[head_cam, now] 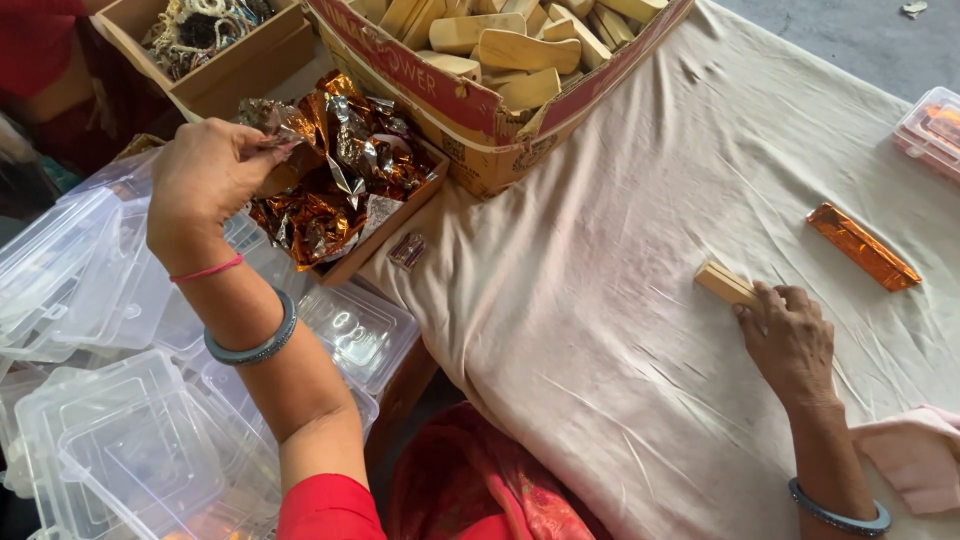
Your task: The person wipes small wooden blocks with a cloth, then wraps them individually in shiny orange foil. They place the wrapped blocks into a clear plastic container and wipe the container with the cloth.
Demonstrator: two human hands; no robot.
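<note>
A small wooden block (727, 283) lies right of centre on the cloth-covered table (600, 300), the right hand (788, 335) resting on it with fingers curled over its near end. Upper left, the left hand (205, 180) pinches a foil sheet (275, 120) from the tray of crumpled foil (335, 175). A foil-wrapped bar (862, 246) lies near the right edge; clear plastic boxes (100, 400) pile lower left.
</note>
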